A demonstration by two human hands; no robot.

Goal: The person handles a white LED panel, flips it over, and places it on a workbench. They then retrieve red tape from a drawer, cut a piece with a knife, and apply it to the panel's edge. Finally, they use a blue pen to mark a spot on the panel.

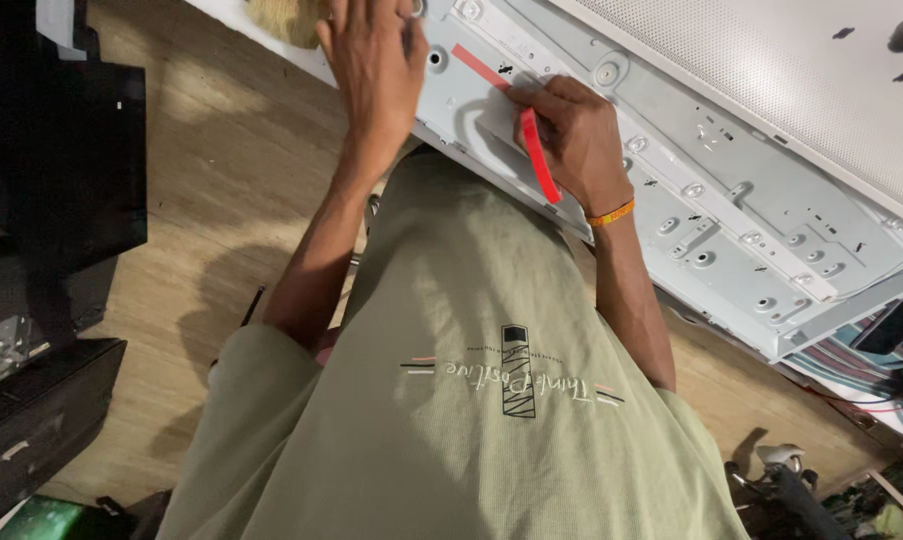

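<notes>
Simply thin, glossy red strip (536, 150)

A narrow red label strip (531, 135) lies peeling off the grey panel (731, 190).

Warm indoor light is cast from above, leaving the metal panel (731, 190) brightly lit. Soft shadows are thrown across the wooden floor (221, 200). Dark left-edge shapes are lost in murk.

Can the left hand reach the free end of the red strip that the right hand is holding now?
Probably yes: the left hand rests flat on the metal panel beside the right hand, with nothing between it and the red strip.
</notes>
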